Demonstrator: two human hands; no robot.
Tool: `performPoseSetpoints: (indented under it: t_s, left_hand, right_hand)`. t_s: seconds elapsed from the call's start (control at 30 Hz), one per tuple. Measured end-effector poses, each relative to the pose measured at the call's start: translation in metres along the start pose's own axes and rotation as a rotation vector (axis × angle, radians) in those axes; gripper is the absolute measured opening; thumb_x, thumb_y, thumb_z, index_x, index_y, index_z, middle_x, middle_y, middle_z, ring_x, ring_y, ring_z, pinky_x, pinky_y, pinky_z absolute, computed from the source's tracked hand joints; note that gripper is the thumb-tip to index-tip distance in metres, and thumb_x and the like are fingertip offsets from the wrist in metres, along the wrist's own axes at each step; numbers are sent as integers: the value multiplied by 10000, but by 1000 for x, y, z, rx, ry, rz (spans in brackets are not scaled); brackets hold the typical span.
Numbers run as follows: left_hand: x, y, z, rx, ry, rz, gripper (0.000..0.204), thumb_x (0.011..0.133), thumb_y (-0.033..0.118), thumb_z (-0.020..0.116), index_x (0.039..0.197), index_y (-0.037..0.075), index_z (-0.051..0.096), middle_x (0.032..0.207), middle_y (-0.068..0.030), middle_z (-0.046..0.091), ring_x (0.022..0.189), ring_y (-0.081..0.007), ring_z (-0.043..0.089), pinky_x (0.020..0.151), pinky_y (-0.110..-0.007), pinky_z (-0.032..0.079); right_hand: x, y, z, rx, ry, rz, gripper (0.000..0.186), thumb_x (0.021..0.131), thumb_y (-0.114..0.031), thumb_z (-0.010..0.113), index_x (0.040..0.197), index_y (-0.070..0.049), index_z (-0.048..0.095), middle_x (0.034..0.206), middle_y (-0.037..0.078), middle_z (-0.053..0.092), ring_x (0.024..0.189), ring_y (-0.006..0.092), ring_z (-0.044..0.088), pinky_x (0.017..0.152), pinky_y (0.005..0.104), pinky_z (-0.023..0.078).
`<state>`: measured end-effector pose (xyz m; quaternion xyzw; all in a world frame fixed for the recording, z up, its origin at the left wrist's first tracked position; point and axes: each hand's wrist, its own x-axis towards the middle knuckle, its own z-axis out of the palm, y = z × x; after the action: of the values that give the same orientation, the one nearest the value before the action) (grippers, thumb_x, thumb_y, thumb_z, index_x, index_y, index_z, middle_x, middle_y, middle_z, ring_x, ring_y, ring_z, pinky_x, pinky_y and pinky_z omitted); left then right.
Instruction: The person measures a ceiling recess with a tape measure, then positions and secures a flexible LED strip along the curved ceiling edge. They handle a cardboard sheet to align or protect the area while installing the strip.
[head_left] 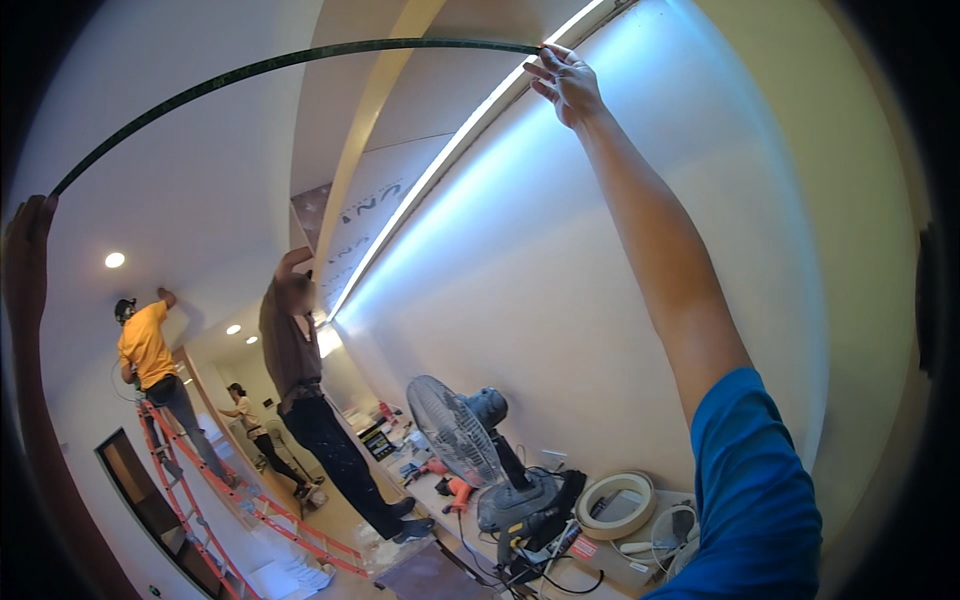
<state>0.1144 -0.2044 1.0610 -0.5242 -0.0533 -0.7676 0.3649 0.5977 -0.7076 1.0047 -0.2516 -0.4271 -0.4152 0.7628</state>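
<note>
A long dark green tape measure blade (300,60) with faint markings bows across the upper view between my two raised hands. My right hand (570,88) pinches its right end beside the lit ceiling recess (480,115), with the other fingers loosely apart. At the far left rim, my left hand (28,240) is closed at the lower end of the blade. That hand is dark and partly cut off, so whether it holds a tape case is hidden. Below my right arm is the glowing pale wall (600,300).
A workbench holds a fan (455,430), an orange power tool (455,490), tape rolls (615,503) and cables. One person (300,340) stands on a raised surface, reaching up. Another (150,345) is on an orange ladder (190,500); a third (250,420) stands farther back.
</note>
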Motion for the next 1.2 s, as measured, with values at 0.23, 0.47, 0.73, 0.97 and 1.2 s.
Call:
performPoseSetpoints:
  t_s: [0.23,0.47,0.73,0.97,1.2]
  left_hand:
    - [24,-36,2,-113,-27,37,358,1029,390,598,956,43,647,795,-74,505,749,-199,482,644,-391,419]
    - [47,-43,-27,-149,-30,1,404,1067,371,563,853,30,537,701,7,323,619,-84,308,540,-299,303]
    - [60,-28,-62,-250,-232,-79,397,1073,353,553,799,68,526,670,57,292,587,-42,256,504,-276,226]
    - [65,-36,-59,-159,-225,-9,420,1073,377,534,806,52,536,669,50,313,598,-58,279,531,-276,246]
    - [70,-34,-64,-154,-293,7,449,1055,428,543,827,42,567,682,26,395,634,-83,333,574,-288,286]
  right_hand:
    - [9,-3,-9,34,-16,-71,469,1034,-324,609,1408,-65,496,1231,43,644,1167,218,648,885,365,501]
    - [11,11,-4,91,-12,-101,457,1056,-323,578,1416,-57,485,1271,78,644,1178,214,652,891,353,512]
    - [34,17,-7,64,9,-137,430,1068,-306,562,1406,-47,497,1214,85,696,1117,215,688,881,357,536]
    - [40,20,-3,92,163,-161,359,977,-256,709,1251,-33,643,1086,97,722,924,198,694,741,355,575]
    - [32,8,2,-20,225,-224,272,964,-219,703,1113,9,694,939,115,722,754,179,691,597,313,565]
